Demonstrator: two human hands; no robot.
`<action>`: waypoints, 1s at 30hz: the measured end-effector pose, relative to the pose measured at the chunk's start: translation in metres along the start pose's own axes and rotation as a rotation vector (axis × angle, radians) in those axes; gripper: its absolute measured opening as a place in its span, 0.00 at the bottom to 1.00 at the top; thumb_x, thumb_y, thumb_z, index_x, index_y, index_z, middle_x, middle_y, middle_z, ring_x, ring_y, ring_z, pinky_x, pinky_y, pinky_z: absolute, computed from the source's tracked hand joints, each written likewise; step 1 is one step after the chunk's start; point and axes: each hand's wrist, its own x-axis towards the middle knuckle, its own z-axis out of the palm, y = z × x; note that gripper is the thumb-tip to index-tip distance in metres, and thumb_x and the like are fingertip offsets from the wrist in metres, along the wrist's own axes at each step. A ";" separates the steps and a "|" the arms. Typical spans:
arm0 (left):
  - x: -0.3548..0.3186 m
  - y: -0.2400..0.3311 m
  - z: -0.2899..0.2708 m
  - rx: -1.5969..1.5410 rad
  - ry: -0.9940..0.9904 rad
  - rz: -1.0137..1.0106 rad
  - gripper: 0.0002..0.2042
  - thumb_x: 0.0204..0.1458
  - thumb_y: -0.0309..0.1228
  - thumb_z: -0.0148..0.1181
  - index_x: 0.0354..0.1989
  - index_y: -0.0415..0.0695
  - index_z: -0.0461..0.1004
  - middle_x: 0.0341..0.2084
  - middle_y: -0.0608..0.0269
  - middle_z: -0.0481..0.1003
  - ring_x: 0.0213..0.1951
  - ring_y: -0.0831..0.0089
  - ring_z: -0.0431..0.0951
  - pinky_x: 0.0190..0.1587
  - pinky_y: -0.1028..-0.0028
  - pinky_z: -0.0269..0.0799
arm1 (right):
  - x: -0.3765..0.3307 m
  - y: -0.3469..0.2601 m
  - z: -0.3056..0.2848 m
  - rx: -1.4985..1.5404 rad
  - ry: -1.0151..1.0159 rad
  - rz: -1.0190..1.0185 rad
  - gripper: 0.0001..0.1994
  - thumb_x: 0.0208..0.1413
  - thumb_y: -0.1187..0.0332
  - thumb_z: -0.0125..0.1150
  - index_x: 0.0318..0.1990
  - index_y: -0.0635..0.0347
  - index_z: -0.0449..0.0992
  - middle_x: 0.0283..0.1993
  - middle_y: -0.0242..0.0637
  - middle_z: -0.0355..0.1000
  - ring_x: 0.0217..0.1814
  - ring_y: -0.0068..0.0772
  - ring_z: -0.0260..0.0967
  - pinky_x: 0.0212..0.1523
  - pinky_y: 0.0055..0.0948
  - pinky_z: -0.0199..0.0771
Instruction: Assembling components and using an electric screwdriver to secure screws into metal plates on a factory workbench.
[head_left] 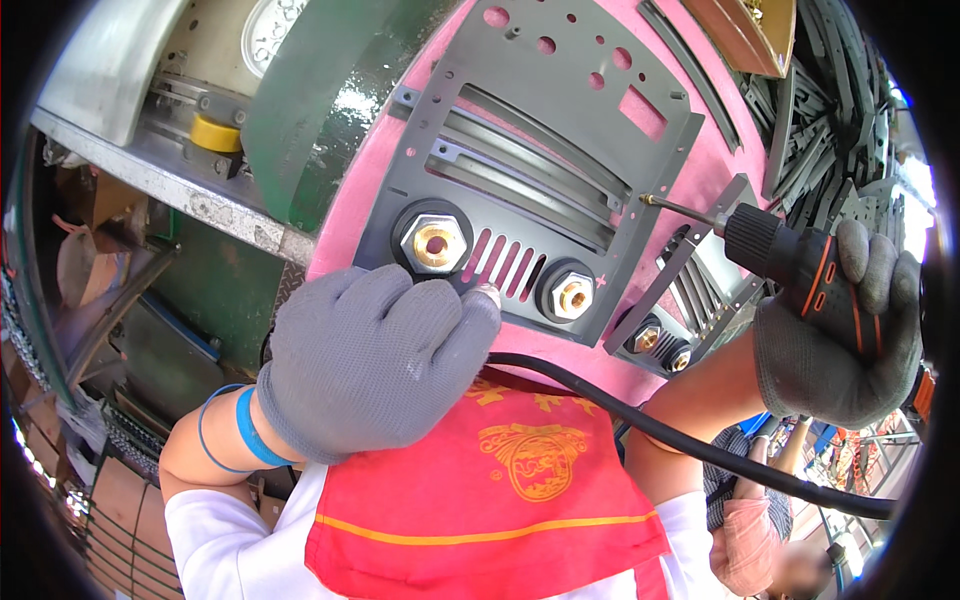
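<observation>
A grey sheet-metal panel point(520, 215) with slots and round holes lies before me on a pink surface. On its near part sit two large black-ringed connectors, the left one point(437, 243) with a hex nut and brass centre, the right one point(573, 292) smaller. My left hand point(375, 365), in a grey knitted glove, is closed at the panel's near edge, its thumb tip between the connectors. My gloved right hand point(850, 330) grips a black power screwdriver point(790, 260) with orange lines. Its long bit points left and meets a small brass-coloured screw point(648, 199) at the panel's right edge.
A second, smaller-looking panel point(690, 290) with connectors stands just right of the first. Metal parts point(830, 110) pile up at the far right, beside a cardboard box point(745, 30). A thick black cable point(690, 450) crosses my red apron point(480, 500). Another person point(750, 540) is at the lower right.
</observation>
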 end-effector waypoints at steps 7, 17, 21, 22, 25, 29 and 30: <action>0.001 -0.002 0.000 -0.015 0.002 0.014 0.17 0.36 0.29 0.62 0.39 0.42 0.78 0.25 0.67 0.68 0.25 0.73 0.69 0.22 0.73 0.65 | 0.003 0.010 0.006 -0.044 0.091 -0.055 0.07 0.50 0.69 0.57 0.29 0.64 0.68 0.32 0.35 0.62 0.33 0.23 0.57 0.37 0.29 0.57; 0.004 -0.007 -0.001 -0.022 -0.005 0.011 0.16 0.35 0.29 0.62 0.37 0.42 0.78 0.24 0.68 0.68 0.26 0.73 0.69 0.22 0.73 0.64 | 0.017 0.009 -0.006 0.102 0.028 0.087 0.08 0.49 0.69 0.57 0.29 0.62 0.65 0.27 0.33 0.57 0.30 0.24 0.54 0.36 0.29 0.57; 0.002 -0.007 -0.005 0.014 -0.076 -0.001 0.13 0.38 0.30 0.62 0.35 0.43 0.78 0.24 0.68 0.68 0.26 0.73 0.70 0.22 0.73 0.65 | 0.020 0.007 -0.012 0.069 -0.009 0.082 0.09 0.50 0.68 0.57 0.30 0.61 0.63 0.27 0.33 0.55 0.31 0.25 0.53 0.36 0.28 0.57; 0.003 -0.006 -0.007 0.033 -0.119 -0.011 0.12 0.39 0.30 0.62 0.35 0.44 0.78 0.24 0.68 0.68 0.26 0.73 0.71 0.22 0.73 0.65 | 0.020 0.008 -0.013 0.068 -0.017 0.088 0.09 0.51 0.68 0.57 0.30 0.62 0.63 0.27 0.33 0.55 0.31 0.25 0.53 0.36 0.28 0.57; 0.020 -0.008 -0.011 -0.008 -0.211 -0.036 0.12 0.43 0.33 0.64 0.39 0.48 0.78 0.22 0.68 0.67 0.25 0.69 0.73 0.22 0.69 0.65 | 0.023 0.015 -0.013 0.083 -0.072 0.099 0.09 0.53 0.69 0.55 0.32 0.62 0.62 0.29 0.33 0.55 0.32 0.25 0.53 0.37 0.28 0.57; 0.072 -0.030 0.003 0.007 -0.145 0.127 0.12 0.49 0.34 0.62 0.42 0.49 0.77 0.23 0.65 0.70 0.25 0.65 0.75 0.23 0.65 0.69 | 0.025 0.020 -0.012 -0.092 0.015 -0.115 0.06 0.55 0.73 0.53 0.33 0.62 0.61 0.31 0.34 0.56 0.32 0.24 0.53 0.39 0.28 0.57; 0.091 -0.040 0.013 0.061 -0.158 0.167 0.12 0.49 0.34 0.61 0.43 0.49 0.77 0.24 0.65 0.72 0.26 0.64 0.76 0.24 0.65 0.70 | 0.025 0.019 -0.013 -0.050 0.027 -0.084 0.06 0.55 0.73 0.52 0.32 0.62 0.61 0.31 0.34 0.56 0.31 0.24 0.54 0.39 0.28 0.57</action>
